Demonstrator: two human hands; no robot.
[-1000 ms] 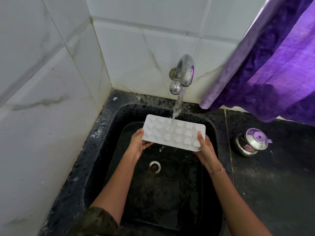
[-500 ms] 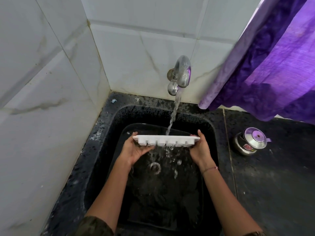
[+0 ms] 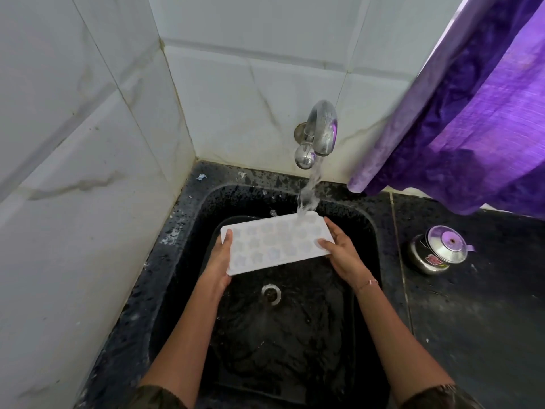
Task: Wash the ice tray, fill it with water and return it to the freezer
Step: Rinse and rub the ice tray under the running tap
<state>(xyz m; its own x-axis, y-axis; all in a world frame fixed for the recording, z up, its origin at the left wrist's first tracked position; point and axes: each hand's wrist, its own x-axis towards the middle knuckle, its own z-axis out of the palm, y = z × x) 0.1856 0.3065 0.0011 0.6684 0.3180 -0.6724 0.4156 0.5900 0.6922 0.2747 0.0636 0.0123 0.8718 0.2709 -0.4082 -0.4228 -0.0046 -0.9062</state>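
A white ice tray (image 3: 275, 242) with several flower-shaped moulds faces up over the black sink (image 3: 188, 249). My left hand (image 3: 219, 261) grips its left short end and my right hand (image 3: 342, 255) grips its right short end. Water runs from the steel tap (image 3: 320, 132) and lands on the tray's far right corner. The tray tilts, its left end lower and nearer to me.
The sink drain (image 3: 270, 294) lies below the tray, with water on the basin floor. A small steel lidded pot (image 3: 436, 252) stands on the black counter to the right. A purple curtain (image 3: 477, 113) hangs at the upper right. White tiled walls close the left and back.
The tray was tipped on edge half a second ago, spilling water; now it is turned face up again under the stream, shifted left so water hits its right corner.
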